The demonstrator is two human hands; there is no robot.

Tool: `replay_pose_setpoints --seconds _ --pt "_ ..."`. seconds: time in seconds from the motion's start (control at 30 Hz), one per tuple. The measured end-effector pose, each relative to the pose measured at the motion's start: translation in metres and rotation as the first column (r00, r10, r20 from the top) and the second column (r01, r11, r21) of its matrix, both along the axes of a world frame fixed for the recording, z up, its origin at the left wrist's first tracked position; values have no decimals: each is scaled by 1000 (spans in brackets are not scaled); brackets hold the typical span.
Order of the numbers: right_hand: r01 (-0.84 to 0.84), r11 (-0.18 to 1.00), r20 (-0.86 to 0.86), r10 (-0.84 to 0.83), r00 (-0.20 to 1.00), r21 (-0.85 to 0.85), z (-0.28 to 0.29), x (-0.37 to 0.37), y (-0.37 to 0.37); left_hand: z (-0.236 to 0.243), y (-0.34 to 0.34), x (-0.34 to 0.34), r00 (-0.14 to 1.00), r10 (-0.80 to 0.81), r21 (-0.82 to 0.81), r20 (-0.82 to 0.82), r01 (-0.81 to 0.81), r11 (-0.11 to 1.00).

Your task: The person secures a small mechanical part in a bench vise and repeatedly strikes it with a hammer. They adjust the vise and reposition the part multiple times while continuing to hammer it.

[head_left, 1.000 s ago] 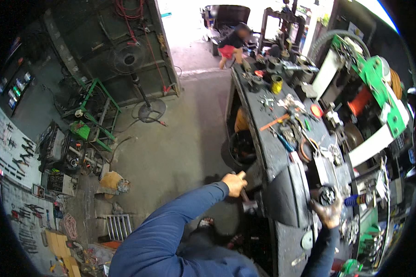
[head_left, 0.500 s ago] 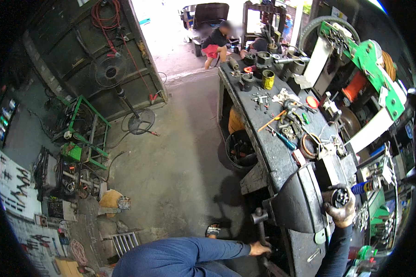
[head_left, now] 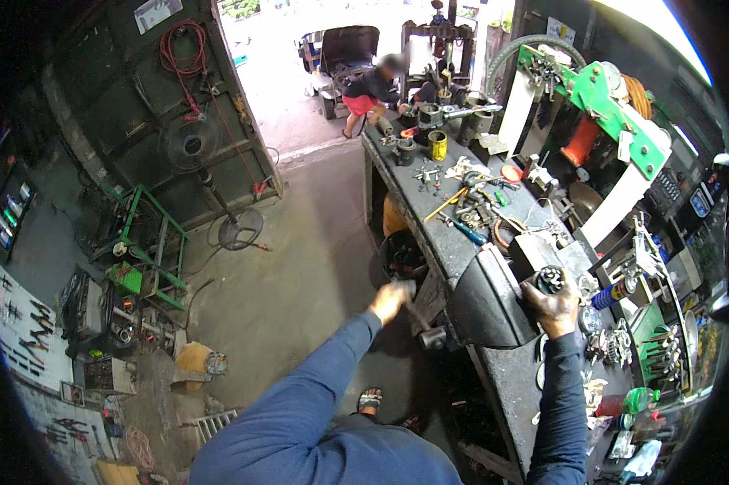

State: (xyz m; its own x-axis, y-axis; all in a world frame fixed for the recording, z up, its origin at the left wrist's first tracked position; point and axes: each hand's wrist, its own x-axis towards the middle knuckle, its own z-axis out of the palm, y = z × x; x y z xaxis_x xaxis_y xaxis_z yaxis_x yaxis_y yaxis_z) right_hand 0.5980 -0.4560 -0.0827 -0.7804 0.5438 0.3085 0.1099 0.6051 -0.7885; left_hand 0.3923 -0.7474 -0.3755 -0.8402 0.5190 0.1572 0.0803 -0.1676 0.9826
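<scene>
A large black bench vise (head_left: 487,303) is fixed at the near end of the workbench (head_left: 502,372). My left hand (head_left: 390,302), slightly blurred, is closed at the outer end of the vise handle (head_left: 419,317), out over the floor beside the bench. On the vise's other side, my right hand (head_left: 555,309) has its fingers wrapped around a round dark metal part (head_left: 550,280) with a ring of holes or studs on its face. This part is at the jaws; whether they touch it is hidden.
Loose parts, a yellow can (head_left: 437,145) and a blue screwdriver (head_left: 469,233) lie farther along the bench. A blue spray can (head_left: 611,294) and a green-capped bottle (head_left: 629,402) are on the right. A standing fan (head_left: 239,229) is at left. Another person (head_left: 368,89) crouches outside.
My left hand has swung up and leftward, turning the vise handle from its downward position. The view has shifted, and my right hand keeps the round part at the vise.
</scene>
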Motion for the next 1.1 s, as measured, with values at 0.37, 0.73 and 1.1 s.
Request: replay_pose_setpoints --seconds 0.37,0.73,1.1 --pt "569 778 29 -597 802 267 12 0 -52 8 41 248 573 -681 -418 455 813 405" --pt "546 765 -149 -529 835 343 -3 7 -48 -96 13 154 56 -126 76 990 543 836" --pt "599 730 -72 -613 786 329 -4 -3 -51 -66 63 81 316 -114 204 942 -268 941"
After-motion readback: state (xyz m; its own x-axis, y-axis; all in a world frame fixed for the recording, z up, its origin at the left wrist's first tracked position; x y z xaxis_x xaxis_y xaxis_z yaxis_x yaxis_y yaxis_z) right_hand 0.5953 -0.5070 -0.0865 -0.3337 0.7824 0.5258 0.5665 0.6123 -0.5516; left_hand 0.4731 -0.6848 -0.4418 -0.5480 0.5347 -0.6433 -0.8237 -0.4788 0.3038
